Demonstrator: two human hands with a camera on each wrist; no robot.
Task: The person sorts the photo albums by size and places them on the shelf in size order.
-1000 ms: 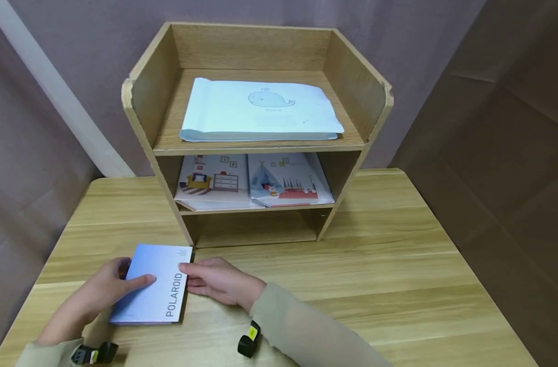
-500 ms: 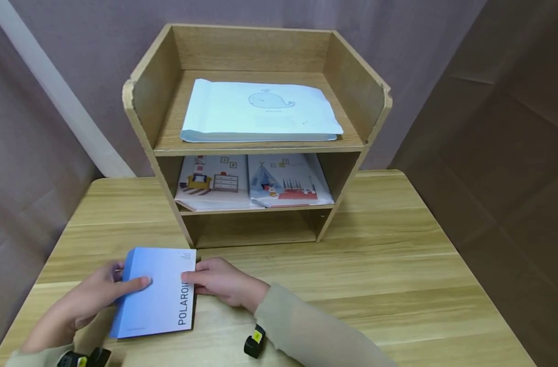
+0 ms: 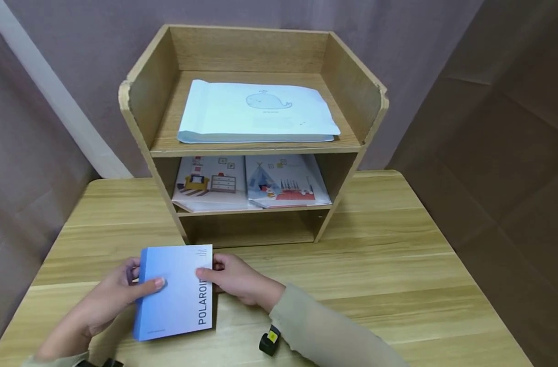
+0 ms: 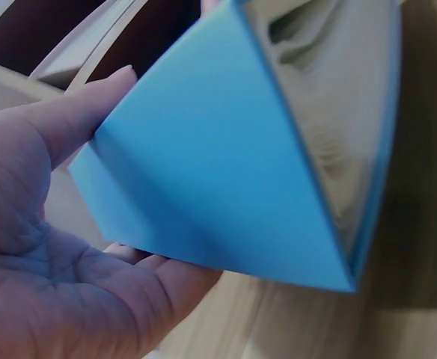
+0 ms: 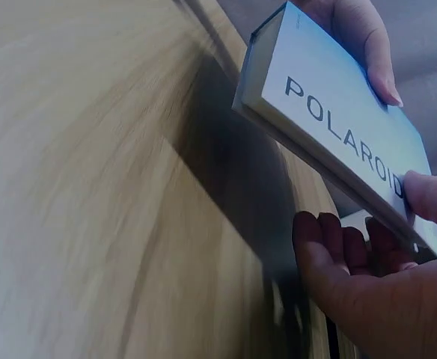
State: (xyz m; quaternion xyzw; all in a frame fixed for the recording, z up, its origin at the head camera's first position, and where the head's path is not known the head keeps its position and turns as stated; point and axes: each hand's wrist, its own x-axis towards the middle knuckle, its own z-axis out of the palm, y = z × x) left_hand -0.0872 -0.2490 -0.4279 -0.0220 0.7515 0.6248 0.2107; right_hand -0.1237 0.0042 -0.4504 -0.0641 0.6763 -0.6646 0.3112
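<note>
A thick POLAROID photo album (image 3: 175, 300), its cover fading from blue to white, is held level a little above the table, its shadow falling below it in the right wrist view. My left hand (image 3: 111, 300) grips the left side, thumb on the cover and fingers underneath. On the opposite edge my right hand (image 3: 242, 278) has its thumb on the cover near the lettering, with curled fingers (image 5: 327, 250) beneath. The left wrist view shows the plain blue spine (image 4: 196, 149) and the pages between the covers. The fingers' contact underneath is partly hidden.
A wooden shelf unit (image 3: 256, 150) stands at the back of the wooden table (image 3: 375, 285). On its top lies a pale blue whale-print book (image 3: 260, 112). Two illustrated books (image 3: 210, 183) lie side by side on the middle shelf. Cloth walls enclose the table.
Both hands have lifted the album off the table and moved it to the right. It has tipped so that more of its blue spine shows.
</note>
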